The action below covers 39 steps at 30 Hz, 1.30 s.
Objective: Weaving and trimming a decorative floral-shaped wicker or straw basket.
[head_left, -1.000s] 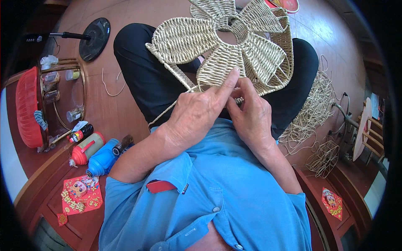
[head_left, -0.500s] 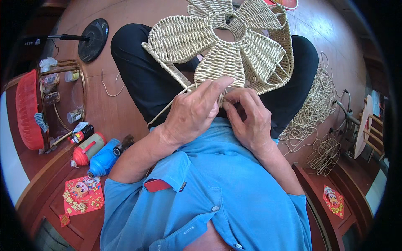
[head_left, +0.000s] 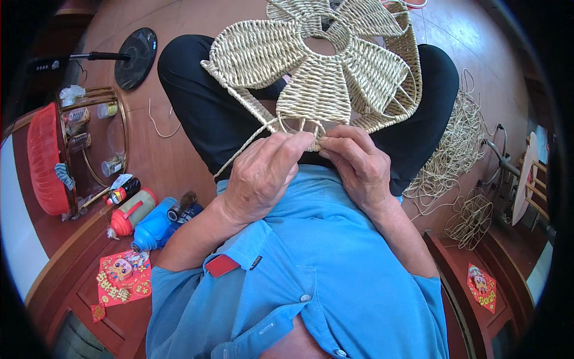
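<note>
Straw flower weaving (head_left: 326, 66) sat lower than before, petals fanning away from the person. Left hand (head_left: 263, 176) and right hand (head_left: 356, 164) both pinched its near edge

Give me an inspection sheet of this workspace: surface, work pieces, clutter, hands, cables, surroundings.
Surface: wooden floor; the work rests on the person's lap.
Work pieces: flower-shaped woven piece of pale cord, petals around an open centre, lower petal at the hands; a loose cord strand trails from it to the left.
Clutter: pile of loose cord on the floor; wire frame beside it.
Hands: left hand and right hand both pinch the woven piece's lower edge.
Cables: nothing seen for certain.
Surroundings: red bottle and blue bottle on a low table, red basket, round black stand base.
</note>
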Each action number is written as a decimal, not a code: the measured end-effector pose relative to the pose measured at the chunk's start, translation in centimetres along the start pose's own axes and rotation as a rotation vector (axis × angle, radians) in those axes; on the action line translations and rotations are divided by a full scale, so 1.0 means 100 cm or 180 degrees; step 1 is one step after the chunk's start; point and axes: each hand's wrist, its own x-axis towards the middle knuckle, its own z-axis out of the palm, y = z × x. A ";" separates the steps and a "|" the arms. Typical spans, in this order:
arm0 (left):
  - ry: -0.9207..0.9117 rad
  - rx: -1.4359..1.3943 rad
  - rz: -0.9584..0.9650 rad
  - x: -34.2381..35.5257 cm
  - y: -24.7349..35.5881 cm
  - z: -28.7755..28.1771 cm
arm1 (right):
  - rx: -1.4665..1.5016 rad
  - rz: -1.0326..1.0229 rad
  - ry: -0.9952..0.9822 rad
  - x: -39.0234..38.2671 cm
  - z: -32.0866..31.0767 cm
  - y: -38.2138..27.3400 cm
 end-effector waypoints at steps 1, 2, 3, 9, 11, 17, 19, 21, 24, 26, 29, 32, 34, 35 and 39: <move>-0.0015 -0.0060 -0.0045 0.001 0.000 -0.001 | -0.0030 -0.0086 -0.0022 0.000 -0.001 0.002; -0.0020 -0.0122 -0.0103 0.002 0.001 -0.002 | -0.0052 -0.0029 -0.0066 0.000 -0.002 0.004; -0.0024 -0.0121 -0.0091 0.004 0.002 -0.003 | -0.0123 -0.0090 -0.0129 0.001 -0.003 0.005; -0.0526 -0.0054 -0.0316 0.008 0.013 -0.020 | -0.0051 -0.0089 -0.0016 0.001 0.001 0.002; -0.0858 0.0091 -0.0318 0.011 0.013 -0.021 | -0.0026 -0.0073 0.0000 0.001 0.000 0.001; -0.1048 -0.0014 -0.0316 0.022 0.005 -0.019 | -0.0184 0.0099 -0.0322 0.001 -0.003 -0.001; -0.0990 -0.0027 -0.0302 0.022 0.004 -0.020 | -0.0160 0.0105 -0.0186 0.002 -0.002 -0.004; -0.0963 -0.0055 -0.0300 0.021 0.004 -0.022 | -0.0232 0.0064 -0.0071 0.002 0.000 -0.006; -0.0871 -0.0139 -0.0353 0.019 0.004 -0.023 | -0.0352 -0.0131 0.0086 0.003 -0.001 -0.008; -0.0830 -0.0209 -0.0276 0.019 0.003 -0.023 | -0.0411 -0.0272 0.0127 0.005 -0.001 -0.007; -0.0767 -0.0154 -0.0336 0.021 0.002 -0.022 | -0.0355 -0.0623 0.0106 0.010 0.003 -0.004; -0.0507 -0.0296 -0.0325 0.022 0.001 -0.020 | -0.0319 -0.0802 0.0075 0.015 0.008 -0.002; -0.0531 -0.0337 -0.0436 0.022 0.002 -0.020 | -0.0351 -0.0882 0.0017 0.015 0.009 -0.002; -0.0551 -0.0386 -0.0536 0.021 0.002 -0.020 | -0.0343 -0.0875 -0.0007 0.015 0.008 -0.002; -0.0503 -0.0285 -0.0497 0.017 0.004 -0.019 | -0.0464 -0.0882 -0.0156 0.012 0.008 -0.002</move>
